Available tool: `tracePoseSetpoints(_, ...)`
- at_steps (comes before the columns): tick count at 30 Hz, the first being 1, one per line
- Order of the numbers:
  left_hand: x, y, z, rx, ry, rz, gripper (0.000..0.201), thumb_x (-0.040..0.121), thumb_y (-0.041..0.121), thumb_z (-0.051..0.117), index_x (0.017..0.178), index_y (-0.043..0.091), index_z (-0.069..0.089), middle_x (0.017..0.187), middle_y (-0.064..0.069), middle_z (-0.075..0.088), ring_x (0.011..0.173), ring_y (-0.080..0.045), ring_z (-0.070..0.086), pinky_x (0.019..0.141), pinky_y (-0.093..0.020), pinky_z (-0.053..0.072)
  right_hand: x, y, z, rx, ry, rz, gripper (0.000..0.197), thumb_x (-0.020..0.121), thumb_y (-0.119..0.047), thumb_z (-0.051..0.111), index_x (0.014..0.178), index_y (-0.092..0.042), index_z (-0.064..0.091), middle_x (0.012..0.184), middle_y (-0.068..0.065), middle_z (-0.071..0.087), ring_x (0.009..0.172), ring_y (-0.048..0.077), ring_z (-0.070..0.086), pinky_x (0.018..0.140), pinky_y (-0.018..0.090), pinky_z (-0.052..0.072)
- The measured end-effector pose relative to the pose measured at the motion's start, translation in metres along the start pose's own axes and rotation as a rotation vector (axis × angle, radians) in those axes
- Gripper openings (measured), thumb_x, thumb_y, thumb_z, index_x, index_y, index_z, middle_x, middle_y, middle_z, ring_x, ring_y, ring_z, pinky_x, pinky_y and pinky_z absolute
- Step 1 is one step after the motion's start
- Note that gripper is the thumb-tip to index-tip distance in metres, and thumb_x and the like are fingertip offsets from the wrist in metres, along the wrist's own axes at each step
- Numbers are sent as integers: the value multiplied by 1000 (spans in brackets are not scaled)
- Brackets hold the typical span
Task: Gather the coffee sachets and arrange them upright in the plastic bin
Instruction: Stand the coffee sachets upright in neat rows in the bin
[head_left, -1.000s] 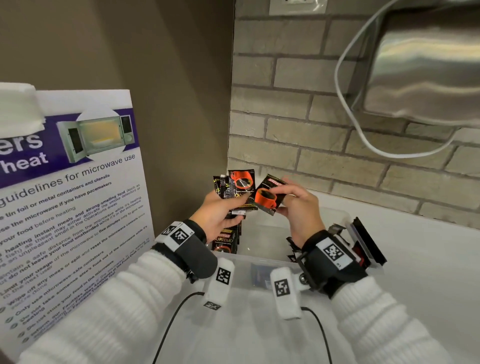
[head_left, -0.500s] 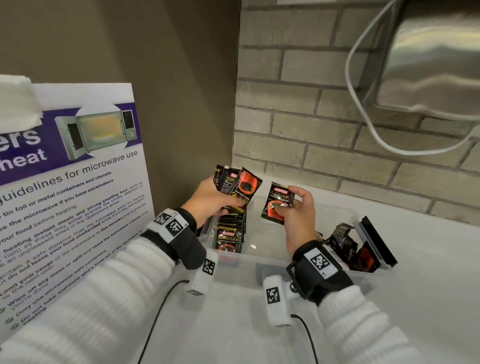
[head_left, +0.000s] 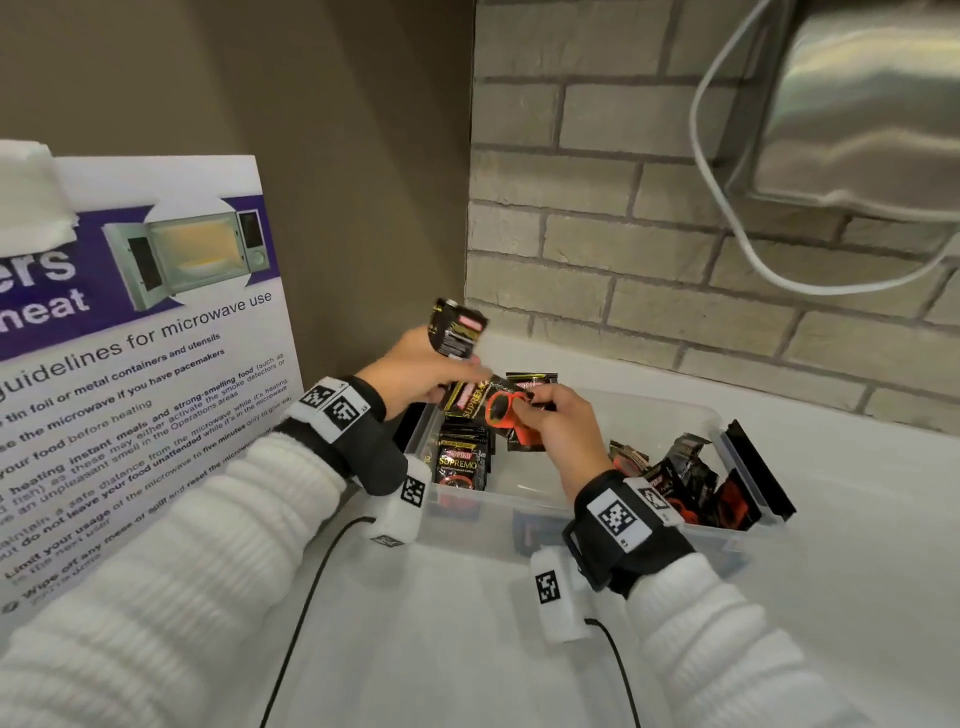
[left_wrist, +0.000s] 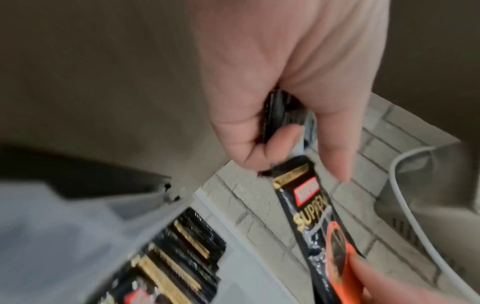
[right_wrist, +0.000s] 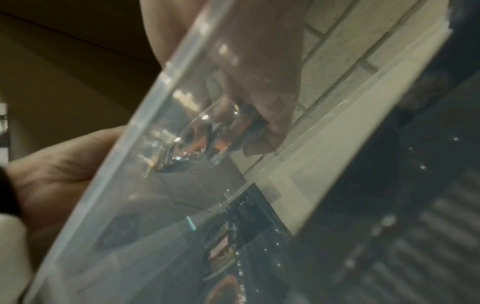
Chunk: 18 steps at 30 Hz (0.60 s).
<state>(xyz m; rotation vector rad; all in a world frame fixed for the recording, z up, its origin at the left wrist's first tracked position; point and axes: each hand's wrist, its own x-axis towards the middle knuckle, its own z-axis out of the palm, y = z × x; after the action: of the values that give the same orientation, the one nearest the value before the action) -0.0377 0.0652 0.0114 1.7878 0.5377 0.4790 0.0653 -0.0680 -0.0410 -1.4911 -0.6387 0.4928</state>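
Observation:
Black coffee sachets with an orange cup print. My left hand grips a bundle of sachets above the left end of the clear plastic bin; the grip also shows in the left wrist view. My right hand pinches one sachet and holds it against the bundle; its fingers are on that sachet. A row of sachets stands upright at the bin's left end. Loose sachets lie jumbled at its right end. The right wrist view looks through the bin wall.
A microwave-guidelines sign stands close on the left. A brick wall runs behind the bin. A steel dispenser with a white cable hangs top right. A black panel leans at the bin's right end. The bin sits on a white counter.
My hands were apart half a second ago; now the right hand has brought its sachet left against the left hand's bundle, just over the upright row.

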Motion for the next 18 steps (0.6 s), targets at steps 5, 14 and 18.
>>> tracePoseSetpoints(5, -3, -13, 6, -421, 186, -12, 40, 81, 10, 70, 116, 17, 51, 83, 4, 53, 79, -10, 51, 65, -24, 43, 5, 0, -3, 482, -30, 151, 11, 92, -15, 54, 82, -12, 53, 90, 6, 64, 80, 17, 61, 70, 30, 50)
tracePoseSetpoints(14, -8, -24, 23, -398, 220, 28, 39, 81, 5, 69, 117, 5, 55, 99, -7, 67, 76, -11, 64, 59, -20, 52, -4, 1, 10, 300, -158, 125, 12, 92, -7, 52, 102, -9, 59, 99, 8, 65, 83, 16, 61, 76, 29, 50)
tracePoseSetpoints(18, -8, -31, 20, -248, 201, -5, 37, 78, 5, 71, 112, 9, 56, 104, -9, 67, 88, -19, 65, 63, -27, 53, -2, 2, 13, 195, -34, 120, 31, 92, -28, 56, 119, -13, 55, 114, 4, 64, 103, 17, 60, 93, 36, 48)
